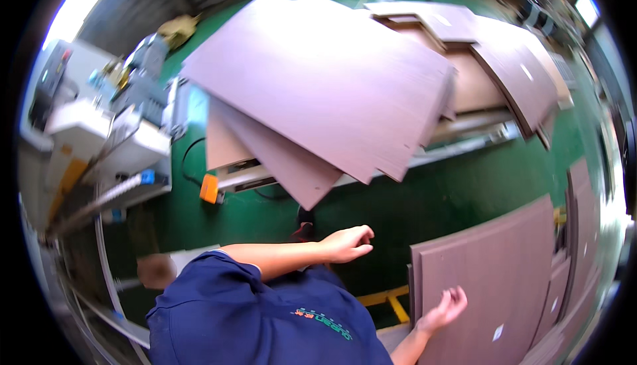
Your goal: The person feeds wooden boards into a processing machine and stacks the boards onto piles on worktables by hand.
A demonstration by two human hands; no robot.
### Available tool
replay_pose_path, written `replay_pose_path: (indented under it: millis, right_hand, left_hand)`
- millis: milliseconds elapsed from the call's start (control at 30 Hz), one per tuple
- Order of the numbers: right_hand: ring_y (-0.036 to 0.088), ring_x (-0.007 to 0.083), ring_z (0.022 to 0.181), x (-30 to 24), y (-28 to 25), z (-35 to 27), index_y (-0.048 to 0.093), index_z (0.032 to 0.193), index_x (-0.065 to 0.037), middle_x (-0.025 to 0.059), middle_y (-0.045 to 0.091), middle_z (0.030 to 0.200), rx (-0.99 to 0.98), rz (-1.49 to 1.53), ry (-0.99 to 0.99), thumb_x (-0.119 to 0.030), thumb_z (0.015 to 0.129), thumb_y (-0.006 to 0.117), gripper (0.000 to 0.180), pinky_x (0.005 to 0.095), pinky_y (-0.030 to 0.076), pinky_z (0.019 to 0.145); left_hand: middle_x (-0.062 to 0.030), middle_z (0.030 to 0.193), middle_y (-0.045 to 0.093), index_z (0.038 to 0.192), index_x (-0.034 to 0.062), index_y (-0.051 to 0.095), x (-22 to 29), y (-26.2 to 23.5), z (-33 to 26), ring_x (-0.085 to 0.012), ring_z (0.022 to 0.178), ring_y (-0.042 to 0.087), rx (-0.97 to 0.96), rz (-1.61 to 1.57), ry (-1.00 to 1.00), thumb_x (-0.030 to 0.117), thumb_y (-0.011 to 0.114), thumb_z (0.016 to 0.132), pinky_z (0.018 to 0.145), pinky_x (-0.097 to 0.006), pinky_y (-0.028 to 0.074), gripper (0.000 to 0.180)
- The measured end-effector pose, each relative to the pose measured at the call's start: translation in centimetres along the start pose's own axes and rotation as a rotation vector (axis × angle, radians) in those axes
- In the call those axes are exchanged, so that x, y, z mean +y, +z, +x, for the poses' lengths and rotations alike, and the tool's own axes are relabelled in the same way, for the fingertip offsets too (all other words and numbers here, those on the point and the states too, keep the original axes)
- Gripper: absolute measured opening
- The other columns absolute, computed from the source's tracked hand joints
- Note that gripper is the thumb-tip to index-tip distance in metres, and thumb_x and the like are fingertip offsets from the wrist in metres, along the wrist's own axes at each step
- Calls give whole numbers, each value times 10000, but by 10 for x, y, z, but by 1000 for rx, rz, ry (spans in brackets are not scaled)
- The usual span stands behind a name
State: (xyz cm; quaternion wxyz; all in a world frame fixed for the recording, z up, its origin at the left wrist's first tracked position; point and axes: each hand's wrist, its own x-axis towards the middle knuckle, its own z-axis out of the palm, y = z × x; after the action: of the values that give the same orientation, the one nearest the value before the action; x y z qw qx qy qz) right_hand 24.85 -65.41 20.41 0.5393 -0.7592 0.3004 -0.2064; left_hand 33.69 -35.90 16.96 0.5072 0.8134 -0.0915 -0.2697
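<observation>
My left hand point(348, 244) hangs in the air in front of my chest, its fingers loosely bent and the thumb apart, with nothing in it. It is over the green floor, short of the large brown-grey boards point(318, 79) stacked askew on a low metal-framed stand. At the lower right my right hand point(446, 308) is held out with loosely curled, parted fingers and no object in them. It overlaps the face of an upright brown board point(494, 259) that leans in a row with others; whether it touches that board I cannot tell.
Another pile of boards point(517, 79) lies at the far right, some overhanging. An orange pedal-like box point(210, 189) with a black cable sits on the green floor point(464, 186). White and grey machinery point(133, 139) stands on the left. A yellow frame point(391, 298) is beside the upright boards.
</observation>
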Motion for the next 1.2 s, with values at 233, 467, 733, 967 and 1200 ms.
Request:
replay_pose_path:
  millis: [233, 467, 733, 967, 1200]
  right_hand:
    - [489, 221, 1114, -33, 199, 109, 423, 1294, -23, 113, 503, 1217, -564, -3, 81, -239, 907, 607, 480, 353, 397, 949]
    - [408, 270, 1274, -14, 314, 217, 388, 1373, -16, 117, 444, 1375, -956, 541, 614, -370, 927, 544, 591, 399, 305, 1094]
    - [503, 258, 1069, -41, 315, 139, 469, 1269, -30, 161, 515, 1252, -926, 186, 593, -248, 795, 708, 573, 417, 423, 872]
    - [583, 238, 970, -50, 302, 70, 530, 1224, -71, 74, 597, 1142, -775, 136, 507, -326, 870, 630, 448, 399, 479, 744]
    - [651, 172, 762, -58, 235, -18, 568, 1140, -80, 47, 662, 962, -575, 180, 513, -354, 881, 646, 385, 293, 503, 493]
  left_hand:
    - [-149, 978, 631, 1039, 18, 553, -58, -82, -93, -275, 910, 620, 494, -119, -199, 255, 574, 877, 794, -374, 487, 288]
    - [-130, 938, 619, 996, 34, 544, -98, -105, -164, -283, 886, 609, 712, -151, -367, 289, 561, 873, 774, -387, 477, 284]
    - [-125, 964, 629, 989, 33, 549, -131, -142, -165, -292, 904, 612, 794, -218, -329, 300, 557, 880, 789, -393, 476, 288]
    - [-104, 897, 605, 1000, 30, 592, -119, -227, -148, -196, 820, 587, 839, -211, -217, 270, 607, 863, 750, -344, 492, 277]
    - [-95, 926, 566, 1170, 17, 455, -148, -274, -70, -206, 802, 568, 1068, -542, -325, 357, 601, 901, 732, -339, 482, 458]
